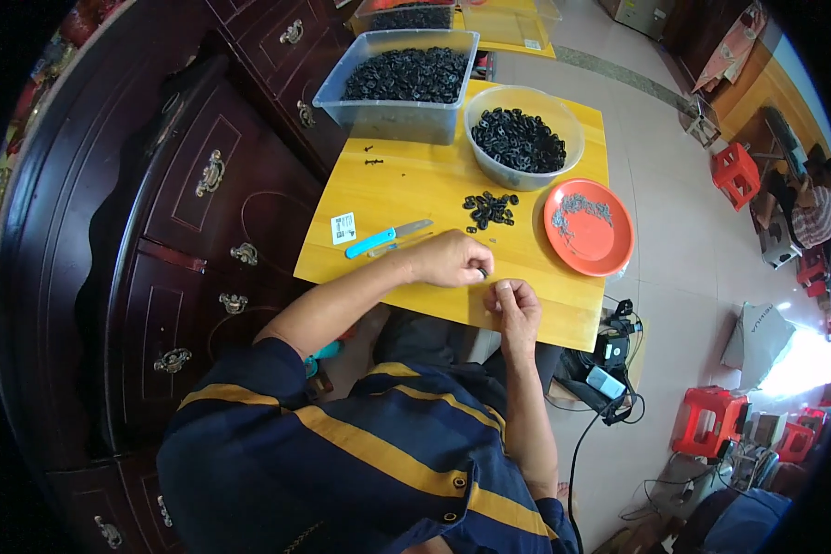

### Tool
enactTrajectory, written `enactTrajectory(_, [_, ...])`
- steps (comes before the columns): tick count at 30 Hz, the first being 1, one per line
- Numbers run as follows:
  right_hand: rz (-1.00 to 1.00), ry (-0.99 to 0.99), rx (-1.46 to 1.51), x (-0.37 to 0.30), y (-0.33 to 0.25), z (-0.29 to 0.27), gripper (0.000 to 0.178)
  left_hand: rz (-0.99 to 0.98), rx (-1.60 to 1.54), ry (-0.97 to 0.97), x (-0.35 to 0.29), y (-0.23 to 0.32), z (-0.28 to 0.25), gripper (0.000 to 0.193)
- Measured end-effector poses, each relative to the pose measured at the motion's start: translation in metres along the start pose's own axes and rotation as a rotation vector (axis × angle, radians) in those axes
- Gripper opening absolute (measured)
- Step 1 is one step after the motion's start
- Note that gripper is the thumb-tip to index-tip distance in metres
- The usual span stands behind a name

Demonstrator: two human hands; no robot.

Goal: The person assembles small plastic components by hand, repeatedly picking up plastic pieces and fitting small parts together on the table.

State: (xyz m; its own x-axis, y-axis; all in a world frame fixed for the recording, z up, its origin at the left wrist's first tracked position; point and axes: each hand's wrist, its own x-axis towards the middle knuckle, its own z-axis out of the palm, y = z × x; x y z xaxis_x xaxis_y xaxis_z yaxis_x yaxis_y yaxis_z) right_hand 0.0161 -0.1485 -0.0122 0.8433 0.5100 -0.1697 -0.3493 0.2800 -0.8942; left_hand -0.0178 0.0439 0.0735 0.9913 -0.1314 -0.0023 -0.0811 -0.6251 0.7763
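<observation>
My left hand [451,259] is closed over the front part of the yellow table, pinching a small black oval part [483,272] between thumb and fingers. Close by on its right, my right hand [517,309] has thumb and fingertips pressed together; whatever they hold is too small to make out. Just beyond both hands lies a loose pile of black oval parts [491,210]. To the right, an orange-red plate [589,262] carries small grey metal-looking pieces [585,209]. A folding knife with a blue handle [371,243] lies open left of my left hand.
A clear rectangular bin [392,122] and a round clear tub [523,175], both full of black parts, stand at the table's far side. A white label [343,228] lies at the left. Dark wooden drawers [185,231] flank the table; cables and a black bag [609,355] sit at right.
</observation>
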Motion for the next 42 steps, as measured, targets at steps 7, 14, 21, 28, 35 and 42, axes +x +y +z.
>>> enactTrajectory(7, [-0.002, -0.043, -0.080, -0.003, -0.001, -0.003, 0.017, -0.110, 0.147, 0.439, 0.034, -0.054, -0.133, 0.019])
enactTrajectory(14, [0.001, -0.009, -0.106, 0.001, 0.001, -0.002, 0.017, -0.015, 0.043, 0.636, 0.037, -0.059, -0.131, 0.027])
enactTrajectory(21, [-0.015, -0.028, -0.127, 0.001, 0.005, -0.004, 0.017, 0.001, 0.320, 0.361, 0.046, -0.054, -0.017, 0.021])
enactTrajectory(28, [0.012, -0.010, -0.104, -0.003, 0.001, 0.000, 0.018, 0.085, 0.496, 0.373, 0.082, -0.052, 0.006, 0.017])
enactTrajectory(35, [0.010, 0.016, -0.136, -0.003, -0.003, -0.001, 0.018, 0.009, 0.653, 0.218, 0.102, -0.062, 0.007, 0.014])
enactTrajectory(42, [-0.023, 0.019, -0.170, -0.003, 0.002, -0.003, 0.020, 0.009, 0.759, 0.056, 0.114, -0.057, 0.002, 0.013])
